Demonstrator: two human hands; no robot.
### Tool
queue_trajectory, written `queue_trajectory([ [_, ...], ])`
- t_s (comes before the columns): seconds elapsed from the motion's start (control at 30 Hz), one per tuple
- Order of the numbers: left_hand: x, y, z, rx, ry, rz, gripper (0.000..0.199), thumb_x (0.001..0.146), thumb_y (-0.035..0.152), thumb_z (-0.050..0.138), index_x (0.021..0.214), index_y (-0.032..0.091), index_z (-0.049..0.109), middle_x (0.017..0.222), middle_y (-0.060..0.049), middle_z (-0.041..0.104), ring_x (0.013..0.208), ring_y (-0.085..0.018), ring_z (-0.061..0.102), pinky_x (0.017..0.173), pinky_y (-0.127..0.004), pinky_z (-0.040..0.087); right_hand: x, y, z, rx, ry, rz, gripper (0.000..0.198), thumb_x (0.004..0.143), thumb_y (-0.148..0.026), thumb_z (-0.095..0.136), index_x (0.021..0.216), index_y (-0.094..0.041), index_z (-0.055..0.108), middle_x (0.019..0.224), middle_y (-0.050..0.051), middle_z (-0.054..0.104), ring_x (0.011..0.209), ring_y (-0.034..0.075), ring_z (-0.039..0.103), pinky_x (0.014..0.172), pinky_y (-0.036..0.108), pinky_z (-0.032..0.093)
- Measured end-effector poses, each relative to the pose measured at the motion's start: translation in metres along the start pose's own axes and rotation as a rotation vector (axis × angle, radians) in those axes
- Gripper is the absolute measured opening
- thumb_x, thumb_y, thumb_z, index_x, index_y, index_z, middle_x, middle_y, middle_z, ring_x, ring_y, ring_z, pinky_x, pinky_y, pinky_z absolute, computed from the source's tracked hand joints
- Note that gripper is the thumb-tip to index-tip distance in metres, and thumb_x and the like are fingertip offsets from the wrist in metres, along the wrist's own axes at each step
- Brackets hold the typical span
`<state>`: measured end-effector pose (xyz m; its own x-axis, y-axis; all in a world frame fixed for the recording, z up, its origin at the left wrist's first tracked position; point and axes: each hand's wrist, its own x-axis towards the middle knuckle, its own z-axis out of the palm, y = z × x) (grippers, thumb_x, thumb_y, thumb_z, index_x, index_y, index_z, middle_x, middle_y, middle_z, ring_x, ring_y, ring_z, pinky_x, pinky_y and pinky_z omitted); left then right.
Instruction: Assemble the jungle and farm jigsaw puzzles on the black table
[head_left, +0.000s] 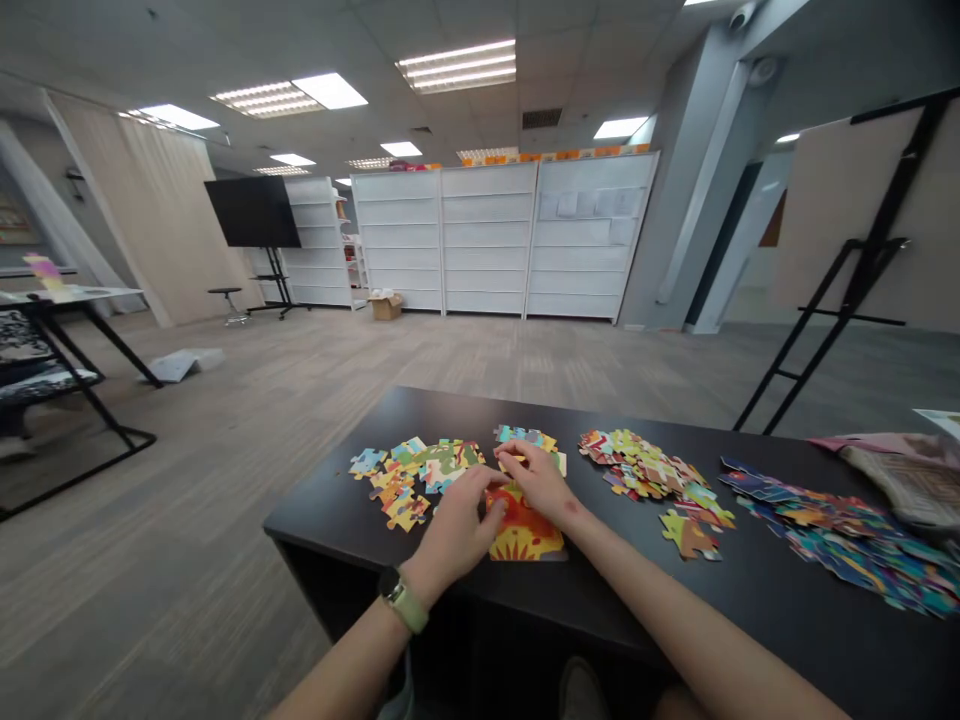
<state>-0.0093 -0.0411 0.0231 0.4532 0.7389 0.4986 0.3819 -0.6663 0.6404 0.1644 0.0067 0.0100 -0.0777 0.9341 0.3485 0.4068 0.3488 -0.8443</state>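
A partly joined jigsaw puzzle [529, 540] in yellow and red lies near the front edge of the black table. Over its left side is my left hand [466, 512], with a watch on the wrist; the fingers curve and the thumb stands apart from them. My right hand [536, 482] bends over the puzzle's upper part, fingertips drawn together; whatever they pinch is hidden. Loose jigsaw pieces [450, 462] spread out left of my hands. Behind my right hand is a small group of blue and green pieces [525, 436].
On the table [600, 590], a heap of red and yellow pieces [652, 465] lies to the right, with dark blue pieces [855, 540] beyond it. A cloth bag [892, 475] rests at the far right. A stand [840, 290] rises behind the table's right end.
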Motion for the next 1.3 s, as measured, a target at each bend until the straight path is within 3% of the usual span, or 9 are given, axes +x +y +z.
queue_trajectory([
  [0.1,0.016,0.012,0.028,-0.125,0.126,-0.019,0.025,0.083,0.006,0.058,0.102,0.022,0.059,0.107,-0.006,0.061,0.102,-0.021,0.058,0.089,-0.033,0.05,0.004,0.005,0.004,0.338,0.045,0.156,0.029,0.079,-0.048,0.064,0.089,-0.021,0.065,0.087,0.003,0.069,0.074,0.019,0.063,0.068,0.031,0.051],
  [0.27,0.036,0.031,0.071,-0.201,0.229,-0.071,0.017,0.084,0.003,0.053,0.086,0.02,0.055,0.095,-0.004,0.059,0.093,-0.019,0.058,0.086,-0.033,0.05,0.004,0.018,-0.016,0.442,0.186,0.243,0.043,0.066,-0.054,0.072,0.091,-0.021,0.06,0.083,0.001,0.066,0.066,0.016,0.06,0.059,0.027,0.047],
  [0.43,0.044,0.032,0.076,-0.296,0.342,-0.177,0.017,0.084,0.006,0.056,0.094,0.02,0.057,0.102,-0.006,0.057,0.094,-0.018,0.058,0.083,-0.031,0.051,0.004,0.019,-0.018,0.434,0.221,0.269,0.037,0.068,-0.051,0.07,0.089,-0.022,0.061,0.081,0.0,0.065,0.062,0.017,0.059,0.054,0.028,0.045],
  [0.57,0.03,0.043,0.071,-0.266,0.247,-0.208,0.016,0.082,0.005,0.055,0.089,0.019,0.059,0.101,-0.006,0.058,0.09,-0.017,0.059,0.078,-0.028,0.051,0.01,0.024,-0.02,0.227,0.27,0.189,0.033,0.07,-0.052,0.063,0.083,-0.021,0.064,0.079,0.004,0.068,0.069,0.019,0.06,0.061,0.03,0.047],
  [0.7,0.012,0.052,0.055,-0.301,-0.119,-0.039,0.02,0.081,0.008,0.058,0.097,0.018,0.064,0.089,-0.003,0.065,0.074,-0.015,0.061,0.068,-0.024,0.05,0.012,0.027,-0.027,0.071,0.235,0.131,0.027,0.075,-0.045,0.058,0.084,-0.02,0.066,0.081,0.005,0.07,0.078,0.022,0.063,0.073,0.035,0.048],
  [0.8,0.002,0.038,0.022,-0.155,-0.282,0.177,0.02,0.081,0.014,0.062,0.1,0.02,0.067,0.097,-0.004,0.067,0.086,-0.017,0.063,0.079,-0.026,0.05,0.005,0.02,-0.027,-0.182,0.072,0.014,0.025,0.084,-0.04,0.051,0.09,-0.021,0.066,0.087,0.006,0.071,0.082,0.023,0.063,0.078,0.037,0.048],
  [1.03,-0.027,-0.034,-0.069,0.298,-0.229,-0.07,0.028,0.076,0.025,0.07,0.104,0.021,0.067,0.098,-0.005,0.066,0.098,-0.025,0.06,0.09,-0.035,0.047,-0.009,0.002,-0.028,-0.459,-0.311,-0.25,0.03,0.076,-0.042,0.073,0.099,-0.022,0.07,0.114,0.009,0.067,0.11,0.028,0.058,0.1,0.042,0.043],
  [1.17,-0.041,-0.048,-0.08,0.334,-0.276,-0.072,0.062,0.066,0.047,0.083,0.121,0.025,0.064,0.126,-0.009,0.06,0.121,-0.033,0.051,0.108,-0.046,0.037,-0.008,0.006,-0.034,-0.523,-0.392,-0.2,0.04,0.071,-0.051,0.078,0.099,-0.024,0.071,0.111,0.008,0.069,0.109,0.029,0.058,0.099,0.044,0.043],
  [1.3,-0.039,-0.047,-0.073,0.313,-0.271,-0.067,0.036,0.081,0.039,0.073,0.114,0.026,0.068,0.12,-0.007,0.064,0.118,-0.03,0.054,0.108,-0.045,0.037,-0.003,0.013,-0.036,-0.547,-0.377,-0.159,0.038,0.075,-0.048,0.075,0.104,-0.023,0.071,0.115,0.008,0.069,0.113,0.03,0.059,0.1,0.044,0.042],
])
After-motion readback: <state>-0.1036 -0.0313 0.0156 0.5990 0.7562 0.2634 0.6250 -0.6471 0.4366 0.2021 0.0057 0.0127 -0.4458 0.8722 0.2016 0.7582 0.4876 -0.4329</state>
